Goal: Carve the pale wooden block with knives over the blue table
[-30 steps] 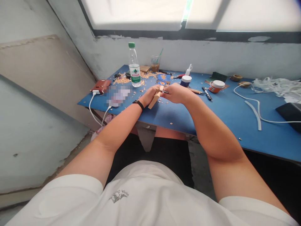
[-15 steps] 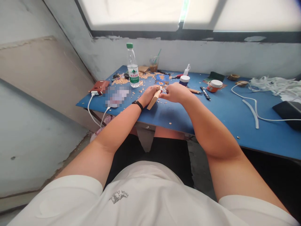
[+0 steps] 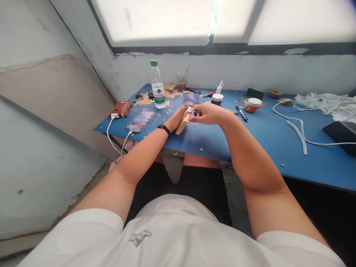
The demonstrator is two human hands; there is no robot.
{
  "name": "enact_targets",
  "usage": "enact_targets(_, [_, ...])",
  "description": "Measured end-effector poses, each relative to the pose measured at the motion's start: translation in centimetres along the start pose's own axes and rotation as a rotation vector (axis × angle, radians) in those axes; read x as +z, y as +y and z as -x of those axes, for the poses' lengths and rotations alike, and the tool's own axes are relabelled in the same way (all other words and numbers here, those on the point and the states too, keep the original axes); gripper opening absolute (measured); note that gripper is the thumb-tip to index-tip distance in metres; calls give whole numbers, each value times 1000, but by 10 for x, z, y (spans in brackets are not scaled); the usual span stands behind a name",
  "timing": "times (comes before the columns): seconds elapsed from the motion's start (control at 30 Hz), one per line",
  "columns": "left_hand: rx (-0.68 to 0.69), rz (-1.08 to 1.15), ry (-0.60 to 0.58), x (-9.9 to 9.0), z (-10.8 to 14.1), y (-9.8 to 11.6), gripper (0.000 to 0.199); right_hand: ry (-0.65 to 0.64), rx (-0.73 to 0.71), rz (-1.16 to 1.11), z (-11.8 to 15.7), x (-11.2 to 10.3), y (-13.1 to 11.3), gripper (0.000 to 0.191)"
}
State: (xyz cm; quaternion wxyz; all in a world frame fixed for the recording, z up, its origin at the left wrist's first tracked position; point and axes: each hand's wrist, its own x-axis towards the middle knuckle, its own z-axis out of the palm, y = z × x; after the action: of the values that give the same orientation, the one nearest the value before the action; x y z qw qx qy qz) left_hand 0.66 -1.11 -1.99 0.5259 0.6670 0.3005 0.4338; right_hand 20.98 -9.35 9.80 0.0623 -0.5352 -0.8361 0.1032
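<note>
Near the table's edge (image 3: 205, 154), the left hand (image 3: 175, 119) clamps a wooden block (image 3: 183, 125), the right hand (image 3: 208, 112) a tool (image 3: 195, 111), with room rightward.

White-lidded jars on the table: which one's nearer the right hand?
The dark blue jar, just behind the right hand in view. The orange jar stands farther right, beyond the black pen.

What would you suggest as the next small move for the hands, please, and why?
Probably set the slim tool, mostly hidden in the right hand, against the wooden block near its far end: the left hand grips the block, that end looks uneven, and the right hand is close beside it.
</note>
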Motion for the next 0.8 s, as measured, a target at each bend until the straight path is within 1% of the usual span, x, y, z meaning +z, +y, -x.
enact_targets(0.07, [-35, 31, 14, 0, 1, 1, 86, -34, -29, -86, 3, -2, -4, 33])
enact_targets(0.1, [-35, 42, 28, -1, 1, 2, 82, -51, -35, -122, 4, -2, -6, 32])
enact_targets(0.23, [10, 11, 88, -10, 6, 2, 62, -76, -52, -194, 4, 1, -16, 37])
enact_targets(0.3, [27, -19, 94, -15, 10, 1, 53, -80, -63, -213, 5, 1, -21, 40])
enact_targets(0.33, [28, -18, 80, -16, 13, 1, 50, -85, -68, -222, 6, 2, -24, 40])
enact_targets(0.4, [22, 7, 66, -18, 17, -1, 49, -91, -78, -225, 9, 2, -29, 42])
enact_targets(0.5, [-3, 41, 61, -17, 20, -2, 47, -84, -103, -188, 12, 3, -32, 42])
enact_targets(0.6, [-16, 40, 58, -15, 20, 0, 41, -69, -136, -145, 11, 6, -32, 36])
enact_targets(0.7, [20, -41, 85, -15, 20, 6, 31, -42, -130, -47, 6, 11, -30, 34])
enact_targets(0.8, [49, -101, 131, -14, 22, 13, 29, -1, -106, 56, 1, 17, -30, 38])
